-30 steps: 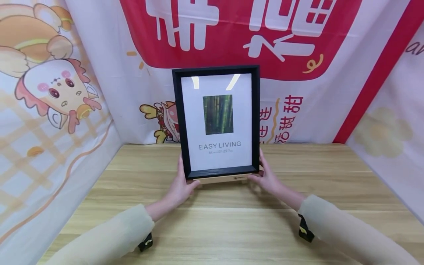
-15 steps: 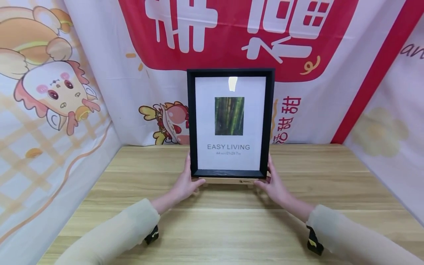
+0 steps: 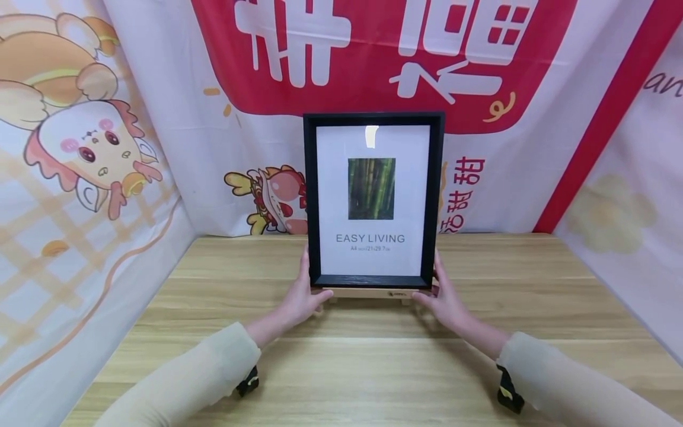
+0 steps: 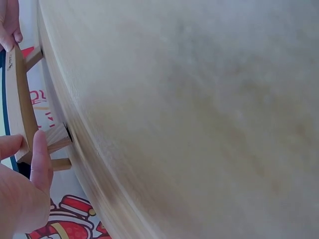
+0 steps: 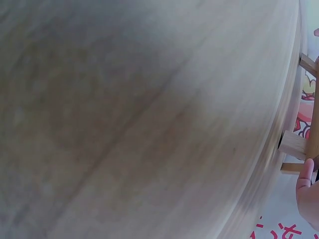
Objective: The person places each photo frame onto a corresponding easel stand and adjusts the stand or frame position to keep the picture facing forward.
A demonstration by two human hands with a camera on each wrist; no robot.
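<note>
A black picture frame (image 3: 310, 201) stands upright with a slight backward lean on a small wooden easel (image 3: 368, 293). Behind its glass are a bamboo photo and the words "EASY LIVING". My left hand (image 3: 303, 299) grips the easel's left end at the frame's lower corner, thumb on the front ledge. At the opposite corner, my right hand (image 3: 445, 299) holds the ledge's right end in the same way. Both wrist views show the easel's legs (image 4: 60, 139) meeting the tabletop. Fingers behind the frame are partly hidden.
The wood-grain table (image 3: 368, 367) runs back to a printed cloth backdrop (image 3: 256, 136) with red and white characters. Patterned cloth walls (image 3: 144, 237) stand at both sides. A black band with a yellow mark (image 3: 509, 388) hangs below the right sleeve.
The frame and easel moved right and turned from a slight tilt to squarely facing me, with both hands going along. During the last half second they have hardly moved.
</note>
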